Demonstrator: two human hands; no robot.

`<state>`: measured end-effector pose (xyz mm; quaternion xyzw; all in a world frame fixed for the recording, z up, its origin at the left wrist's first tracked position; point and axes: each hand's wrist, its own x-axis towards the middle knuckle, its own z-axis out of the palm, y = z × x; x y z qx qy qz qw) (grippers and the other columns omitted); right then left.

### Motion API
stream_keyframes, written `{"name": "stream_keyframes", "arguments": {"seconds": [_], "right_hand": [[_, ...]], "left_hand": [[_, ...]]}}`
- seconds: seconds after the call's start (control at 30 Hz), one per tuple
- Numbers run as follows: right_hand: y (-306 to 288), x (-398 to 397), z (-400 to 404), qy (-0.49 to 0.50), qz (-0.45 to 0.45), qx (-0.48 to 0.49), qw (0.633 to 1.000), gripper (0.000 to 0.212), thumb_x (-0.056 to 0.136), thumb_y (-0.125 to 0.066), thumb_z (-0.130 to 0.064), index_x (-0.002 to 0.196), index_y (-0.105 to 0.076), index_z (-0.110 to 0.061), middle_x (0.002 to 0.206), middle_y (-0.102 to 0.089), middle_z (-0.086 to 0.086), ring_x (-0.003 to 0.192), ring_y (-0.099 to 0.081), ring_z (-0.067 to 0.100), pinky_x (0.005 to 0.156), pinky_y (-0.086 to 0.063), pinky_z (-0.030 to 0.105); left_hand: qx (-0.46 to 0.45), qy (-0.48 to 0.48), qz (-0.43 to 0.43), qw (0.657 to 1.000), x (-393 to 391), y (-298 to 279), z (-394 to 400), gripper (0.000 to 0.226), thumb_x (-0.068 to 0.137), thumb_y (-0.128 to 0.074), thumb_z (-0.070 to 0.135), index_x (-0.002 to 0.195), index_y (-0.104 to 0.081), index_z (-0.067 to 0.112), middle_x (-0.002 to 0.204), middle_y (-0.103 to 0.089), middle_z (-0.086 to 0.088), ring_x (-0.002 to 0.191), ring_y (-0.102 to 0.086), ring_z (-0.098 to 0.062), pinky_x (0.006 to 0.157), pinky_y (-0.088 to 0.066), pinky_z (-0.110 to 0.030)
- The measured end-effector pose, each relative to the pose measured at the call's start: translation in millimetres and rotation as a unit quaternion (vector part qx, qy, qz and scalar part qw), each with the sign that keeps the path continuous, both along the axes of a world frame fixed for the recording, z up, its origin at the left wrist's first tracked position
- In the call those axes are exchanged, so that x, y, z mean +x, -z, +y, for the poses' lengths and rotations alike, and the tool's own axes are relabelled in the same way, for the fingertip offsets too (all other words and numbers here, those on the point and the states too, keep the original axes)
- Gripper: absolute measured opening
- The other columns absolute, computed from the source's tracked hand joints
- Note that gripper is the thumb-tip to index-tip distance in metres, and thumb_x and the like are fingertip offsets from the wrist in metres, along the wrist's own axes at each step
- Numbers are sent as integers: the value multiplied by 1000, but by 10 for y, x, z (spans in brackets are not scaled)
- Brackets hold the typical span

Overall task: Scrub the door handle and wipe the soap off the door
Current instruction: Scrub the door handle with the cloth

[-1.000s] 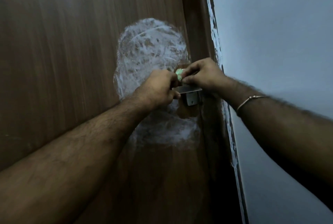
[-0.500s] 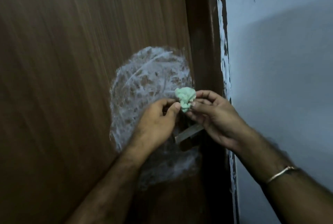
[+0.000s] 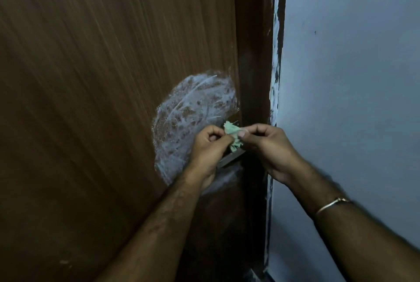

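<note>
Against the left of the view stands the brown wood-grain door (image 3: 95, 77), with 1 rounded patch of white soap lather (image 3: 193, 109) smeared on it beside its right edge. Left hand (image 3: 208, 145) is in front of the lather, fingers curled, pinching the small crumpled pale-green scrubbing pad (image 3: 233, 134). Pad is held between the 2 hands, off the door surface as far as I can tell. Directly below the pad, a flat grey metal door handle (image 3: 229, 159) shows partly, slanted, mostly hidden by the hands. Right hand (image 3: 266, 145) pinches the pad's other side with thumb and fingers; thin metal bangle (image 3: 329, 205) on that wrist. Further right: dark brown door frame (image 3: 254, 54), then the pale blue-grey wall (image 3: 352, 100) with rough white paint along its edge.

Judgement: pad is being reshaped or re-gripped; lather not yet wiped.

Risks: small, wet pad could slip from a 2-finger pinch and drop; soapy handle could make fingers slide; lather may dry or run down the door if left.
</note>
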<state>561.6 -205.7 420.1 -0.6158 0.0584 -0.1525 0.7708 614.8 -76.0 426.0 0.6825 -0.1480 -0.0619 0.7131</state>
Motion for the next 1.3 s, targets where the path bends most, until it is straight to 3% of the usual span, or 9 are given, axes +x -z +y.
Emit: {"name": "stream_keyframes", "arguments": {"seconds": [0.33, 0.5, 0.63, 0.77, 0.83, 1.0, 1.13, 1.2, 1.3], "right_hand": [[-285, -192, -15, -46, 97, 178, 978, 10, 91, -59, 1, 83, -62, -6, 86, -74, 15, 79, -74, 24, 65, -61, 30], [-354, -196, 76, 13, 75, 152, 985, 22, 86, -61, 10, 85, -54, -11, 67, -71, 3, 71, -73, 18, 69, -59, 32], [-431, -177, 134, 59, 69, 158, 983, 19, 86, -62, 9, 88, -55, -9, 76, -67, 8, 74, -68, 20, 65, -59, 28], [-471, -126, 193, 80, 80, 143, 983, 19, 87, -61, 8, 87, -54, -9, 76, -60, 10, 70, -63, 20, 68, -57, 34], [-491, -100, 195, 89, 95, 104, 986, 18, 86, -62, 8, 89, -54, -8, 79, -61, 11, 71, -63, 21, 69, -56, 36], [-476, -50, 166, 56, 158, 66, 984, 12, 89, -66, -9, 98, -60, -9, 92, -68, 12, 79, -67, 20, 64, -58, 30], [-203, -171, 92, -63, 232, 233, 942, 33, 87, -63, -37, 110, -66, -14, 100, -71, 11, 98, -65, 25, 89, -53, 37], [-31, -233, 143, -90, 235, 269, 930, 41, 84, -64, -41, 113, -64, -13, 106, -70, 12, 106, -62, 26, 95, -49, 41], [97, -231, 278, -97, 197, 249, 943, 35, 84, -68, -33, 115, -67, -17, 110, -72, 6, 101, -68, 18, 85, -53, 36]], "left_hand": [[-229, 111, 223, 941, -179, -198, 186, 24, 80, -64, -7, 93, -54, 10, 95, -71, -15, 80, -73, -25, 68, -61, -36], [-238, 154, 227, 932, -221, -148, 327, 21, 76, -70, 1, 89, -60, 13, 105, -68, -18, 92, -70, -29, 79, -59, -38], [-168, 165, 189, 953, -195, -149, 421, 31, 77, -67, -11, 88, -66, 18, 120, -61, -18, 102, -67, -28, 72, -60, -32], [45, 195, 88, 976, -106, -232, 476, 38, 78, -69, -12, 80, -74, 25, 114, -64, -10, 92, -66, -12, 68, -55, -19], [85, 191, 65, 976, -36, -246, 502, 37, 79, -70, -11, 84, -74, 26, 112, -68, -9, 90, -68, -12, 69, -55, -20], [20, 164, 78, 983, 40, -164, 598, 17, 82, -75, 6, 88, -73, 23, 91, -76, -3, 79, -72, -13, 63, -56, -21], [-23, 126, 81, 988, 37, -70, 578, 18, 80, -76, 4, 89, -64, 14, 79, -74, -2, 73, -71, -13, 61, -56, -23], [-38, 120, 102, 987, 27, -39, 546, 19, 82, -74, 3, 91, -61, 14, 83, -74, -5, 77, -72, -16, 63, -56, -25], [-65, 145, 132, 978, -12, -36, 492, 18, 85, -70, 0, 94, -58, 11, 84, -74, -7, 78, -73, -17, 64, -58, -27]]}}
